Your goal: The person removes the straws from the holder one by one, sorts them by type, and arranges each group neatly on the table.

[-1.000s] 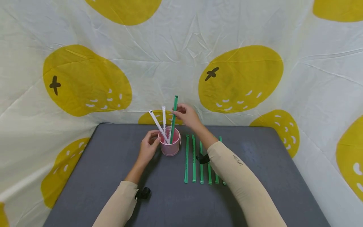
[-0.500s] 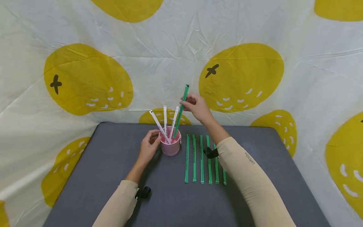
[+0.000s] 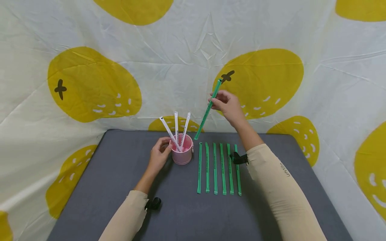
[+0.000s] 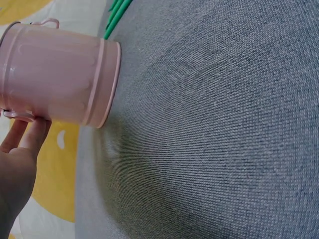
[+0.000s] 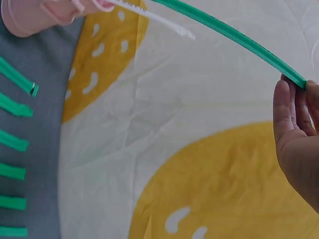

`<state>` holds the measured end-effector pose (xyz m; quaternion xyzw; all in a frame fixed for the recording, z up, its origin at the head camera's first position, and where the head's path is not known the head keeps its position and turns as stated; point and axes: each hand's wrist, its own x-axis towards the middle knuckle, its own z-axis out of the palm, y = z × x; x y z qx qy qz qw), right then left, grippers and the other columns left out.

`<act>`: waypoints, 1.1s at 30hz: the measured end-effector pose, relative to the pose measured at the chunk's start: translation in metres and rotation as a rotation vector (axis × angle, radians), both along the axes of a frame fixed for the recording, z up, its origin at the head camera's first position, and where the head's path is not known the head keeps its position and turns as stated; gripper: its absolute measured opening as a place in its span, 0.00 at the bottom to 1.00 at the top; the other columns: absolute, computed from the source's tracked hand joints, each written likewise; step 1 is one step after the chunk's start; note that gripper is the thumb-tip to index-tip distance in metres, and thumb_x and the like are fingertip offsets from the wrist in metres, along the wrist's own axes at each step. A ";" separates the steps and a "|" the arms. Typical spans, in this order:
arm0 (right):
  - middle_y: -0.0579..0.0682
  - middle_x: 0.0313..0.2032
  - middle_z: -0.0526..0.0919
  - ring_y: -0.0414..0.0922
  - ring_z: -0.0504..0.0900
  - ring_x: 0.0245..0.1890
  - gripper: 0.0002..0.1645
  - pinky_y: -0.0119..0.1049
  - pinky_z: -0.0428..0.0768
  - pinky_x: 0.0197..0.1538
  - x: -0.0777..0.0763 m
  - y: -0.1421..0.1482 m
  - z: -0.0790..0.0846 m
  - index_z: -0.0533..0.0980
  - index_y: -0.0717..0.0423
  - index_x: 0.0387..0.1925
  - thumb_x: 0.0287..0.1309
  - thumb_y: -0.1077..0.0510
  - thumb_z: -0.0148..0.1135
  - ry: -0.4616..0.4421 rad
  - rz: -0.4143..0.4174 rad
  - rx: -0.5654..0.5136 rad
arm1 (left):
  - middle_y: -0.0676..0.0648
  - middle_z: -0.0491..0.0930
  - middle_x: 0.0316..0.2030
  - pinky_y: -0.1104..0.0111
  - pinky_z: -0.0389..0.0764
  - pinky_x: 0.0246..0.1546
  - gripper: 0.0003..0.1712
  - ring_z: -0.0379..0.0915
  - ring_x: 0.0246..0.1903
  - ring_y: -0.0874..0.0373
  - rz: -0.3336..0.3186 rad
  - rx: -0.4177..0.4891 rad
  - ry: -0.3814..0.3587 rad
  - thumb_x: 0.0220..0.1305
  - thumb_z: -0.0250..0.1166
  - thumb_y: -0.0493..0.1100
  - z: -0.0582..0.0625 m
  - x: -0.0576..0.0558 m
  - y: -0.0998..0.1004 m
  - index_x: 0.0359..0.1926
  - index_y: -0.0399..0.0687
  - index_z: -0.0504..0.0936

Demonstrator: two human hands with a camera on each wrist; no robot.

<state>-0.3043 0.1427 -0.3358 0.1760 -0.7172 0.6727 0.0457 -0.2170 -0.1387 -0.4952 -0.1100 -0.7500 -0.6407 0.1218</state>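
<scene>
My right hand [image 3: 229,105] pinches a green wrapped straw [image 3: 207,112] near its upper end, up in the air right of the bucket. The straw slants down to the left, its lower tip above the table's back edge. In the right wrist view the green straw [image 5: 234,37] bows slightly from my fingertips. My left hand [image 3: 159,152] holds the side of a small pink bucket [image 3: 182,157], fingers at its handle lug in the left wrist view. Three white wrapped straws [image 3: 186,125] stand in the bucket, leaning apart.
Several green wrapped straws [image 3: 215,167] lie in a neat row on the dark grey table [image 3: 120,187], right of the bucket. Behind the table hangs a white cloth [image 3: 178,80] printed with large yellow fruit shapes.
My right hand has drawn the green straw up and out of the bucket, moving right and higher. The white straws stay in the bucket, and my left hand stays at its side.
</scene>
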 end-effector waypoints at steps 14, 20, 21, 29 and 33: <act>0.53 0.41 0.85 0.40 0.86 0.37 0.23 0.33 0.85 0.42 0.010 0.065 -0.036 0.72 0.70 0.56 0.64 0.59 0.59 -0.097 -0.098 0.064 | 0.28 0.77 0.51 0.45 0.73 0.58 0.19 0.74 0.53 0.34 -0.002 0.011 0.008 0.64 0.61 0.31 0.000 0.000 -0.002 0.55 0.28 0.73; 0.57 0.45 0.84 0.36 0.85 0.37 0.24 0.29 0.84 0.40 0.017 0.091 -0.058 0.72 0.67 0.57 0.65 0.57 0.57 -0.135 -0.154 0.177 | 0.29 0.77 0.52 0.47 0.73 0.58 0.19 0.74 0.54 0.35 0.005 0.007 0.004 0.64 0.61 0.32 0.000 0.001 -0.004 0.55 0.28 0.73; 0.57 0.45 0.84 0.35 0.85 0.37 0.25 0.28 0.84 0.41 0.018 0.094 -0.061 0.71 0.67 0.58 0.65 0.56 0.57 -0.135 -0.160 0.205 | 0.29 0.77 0.52 0.47 0.73 0.58 0.19 0.74 0.54 0.35 0.007 0.009 0.004 0.64 0.61 0.31 0.000 0.001 -0.004 0.55 0.28 0.73; 0.65 0.50 0.81 0.30 0.83 0.37 0.28 0.26 0.83 0.40 0.027 0.122 -0.087 0.70 0.67 0.60 0.67 0.51 0.56 -0.148 -0.181 0.375 | 0.27 0.77 0.51 0.69 0.79 0.52 0.19 0.75 0.52 0.33 0.012 0.006 0.029 0.64 0.61 0.30 0.001 0.002 -0.004 0.54 0.27 0.73; 0.70 0.51 0.79 0.31 0.83 0.34 0.27 0.26 0.83 0.39 0.031 0.134 -0.104 0.70 0.67 0.60 0.68 0.51 0.55 -0.193 -0.187 0.442 | 0.26 0.76 0.51 0.78 0.77 0.49 0.19 0.73 0.53 0.31 0.007 0.019 0.046 0.63 0.60 0.29 0.001 0.002 -0.002 0.54 0.26 0.73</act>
